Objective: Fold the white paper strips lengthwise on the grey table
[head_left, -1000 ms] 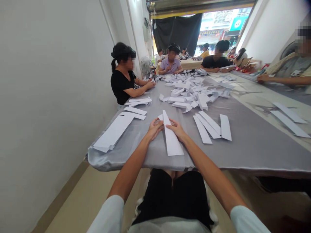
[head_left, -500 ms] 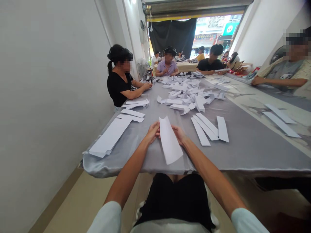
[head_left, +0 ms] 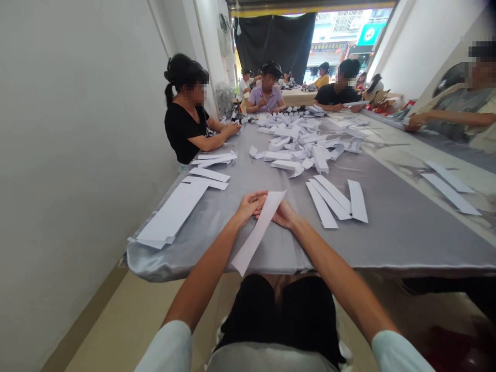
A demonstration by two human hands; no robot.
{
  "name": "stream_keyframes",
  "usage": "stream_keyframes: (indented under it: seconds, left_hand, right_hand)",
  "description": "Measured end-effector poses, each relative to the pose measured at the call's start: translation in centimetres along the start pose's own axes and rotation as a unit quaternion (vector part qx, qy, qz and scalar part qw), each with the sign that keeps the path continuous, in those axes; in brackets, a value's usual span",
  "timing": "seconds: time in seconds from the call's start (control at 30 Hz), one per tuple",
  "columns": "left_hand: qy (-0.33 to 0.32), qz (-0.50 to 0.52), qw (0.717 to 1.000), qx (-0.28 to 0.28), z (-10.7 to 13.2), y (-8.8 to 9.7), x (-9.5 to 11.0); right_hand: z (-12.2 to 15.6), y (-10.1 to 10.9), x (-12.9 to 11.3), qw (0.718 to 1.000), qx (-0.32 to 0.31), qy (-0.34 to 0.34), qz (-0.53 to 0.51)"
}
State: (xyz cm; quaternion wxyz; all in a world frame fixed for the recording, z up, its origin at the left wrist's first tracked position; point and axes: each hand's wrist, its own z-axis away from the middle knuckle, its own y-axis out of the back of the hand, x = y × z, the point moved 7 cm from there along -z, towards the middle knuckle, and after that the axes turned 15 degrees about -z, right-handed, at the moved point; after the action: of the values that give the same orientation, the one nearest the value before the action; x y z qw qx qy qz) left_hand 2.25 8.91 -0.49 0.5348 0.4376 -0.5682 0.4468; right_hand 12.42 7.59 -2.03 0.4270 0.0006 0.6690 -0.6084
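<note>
Left-hand fingers [head_left: 259, 198] curling narrowly at upper part of white paper strip [head_left: 258, 232], seemingly holding it; right-hand fingers [head_left: 279, 218] lying against its edge, grip unclear. Strip slanting across space between hands, lower tip reaching toward near table edge. Thin, light, floppy paper: best taken by long edges. Gray satin tablecloth [head_left: 391, 243] spreading beneath; folded strips [head_left: 329, 201] lying right, flat paper stack [head_left: 172, 212] left, loose paper heap [head_left: 302, 150] far.

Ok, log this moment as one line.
left hand: white paper strip | right hand: same strip | strip: tilted over grey table cover
</note>
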Motion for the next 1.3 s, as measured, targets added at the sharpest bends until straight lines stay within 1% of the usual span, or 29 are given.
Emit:
stream_keyframes:
  seconds: [0.13,0.17,0.2,0.23,0.3,0.37,0.47,0.53,0.67,0.77,0.87,0.97,1.07,1.3]
  left_hand:
    - [0.002,-0.049,0.998,-0.032,0.0,-0.5,-0.6]
    - [0.005,-0.06,0.998,-0.036,0.0,-0.6,-0.8]
    - [0.004,-0.068,0.997,-0.026,-0.1,-0.4,-0.9]
    - [-0.001,-0.069,0.998,-0.004,-0.2,-0.1,-1.0]
    - [-0.022,-0.057,0.996,0.061,-0.3,0.8,-1.0]
    - [-0.034,-0.038,0.992,0.119,-0.4,1.6,-0.9]
    - [-0.036,-0.022,0.987,0.156,-0.3,2.1,-0.9]
    - [-0.031,-0.021,0.988,0.153,-0.2,2.0,-0.8]
    - [-0.02,-0.055,0.992,0.113,0.0,1.1,-0.5]
    - [-0.029,-0.063,0.992,0.109,0.3,0.7,-0.1]
    - [-0.024,-0.043,0.99,0.135,0.5,1.1,0.0]
    - [-0.02,-0.018,0.984,0.178,0.6,2.0,0.0]
    - [-0.026,-0.011,0.977,0.213,0.4,2.8,-0.2]
    - [-0.026,0.017,0.973,0.23,0.5,2.9,-0.3]
  right_hand:
    - [0.0,0.5,0.1,1.0,0.02,0.011,0.018]
    - [0.0,0.6,0.2,0.999,0.027,0.01,0.022]
    - [0.0,0.8,0.2,0.999,0.036,0.009,0.024]
    - [-0.1,1.0,0.3,0.999,0.045,0.008,0.023]
    - [-0.1,1.3,0.3,0.998,0.058,0.01,0.017]
    - [-0.2,1.2,0.1,0.998,0.056,0.016,0.013]
    - [0.0,0.6,-0.1,0.999,0.041,0.017,0.013]
    - [0.1,0.4,-0.1,0.999,0.038,0.015,0.009]
    - [0.2,0.2,0.0,0.999,0.041,0.018,0.023]
    - [0.2,0.1,-0.1,0.998,0.032,0.024,0.049]
    - [0.3,0.1,-0.3,0.997,0.045,0.032,0.051]
    - [0.3,0.2,-0.6,0.996,0.059,0.043,0.046]
    - [0.2,0.2,-0.5,0.997,0.058,0.031,0.028]
    - [0.4,0.0,0.2,0.998,0.052,-0.018,-0.027]
